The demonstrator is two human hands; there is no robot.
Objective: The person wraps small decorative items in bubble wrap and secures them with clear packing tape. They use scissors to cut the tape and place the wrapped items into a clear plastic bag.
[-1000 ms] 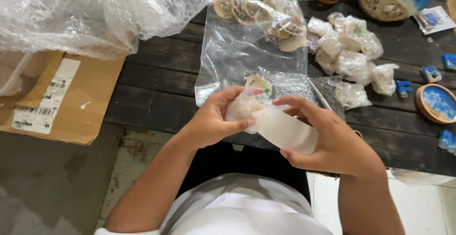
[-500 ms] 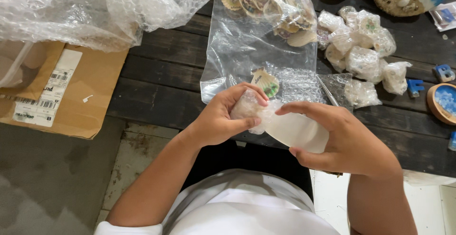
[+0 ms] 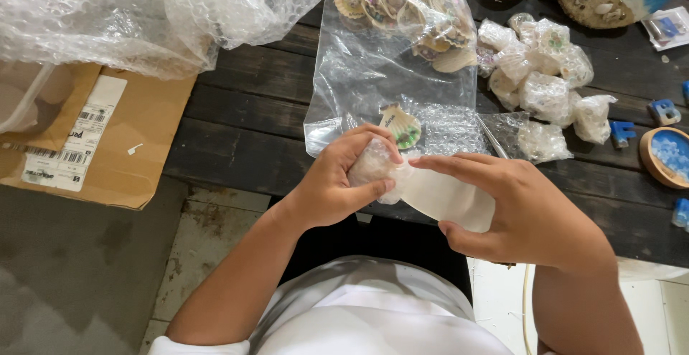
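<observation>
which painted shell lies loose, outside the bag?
The green-painted scallop shell just beyond the left hand; the other painted shells sit inside the clear bag.

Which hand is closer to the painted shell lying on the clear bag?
Left. The left hand sits just below the painted shell, fingers nearly touching it; the right hand lies farther off, down to its right.

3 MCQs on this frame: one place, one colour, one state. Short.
1. Where is the cardboard box?
A. left of the table
B. on the person's lap
C. right of the table

2. What colour is the table?
A. white
B. dark
C. red

3. What is between the left hand and right hand?
A. nothing
B. a bubble-wrapped bundle
C. scissors

Key: 1 A, the box sits at the table's left edge; 2 B, dark planks; 3 B, both hands grip the wrap.
</observation>
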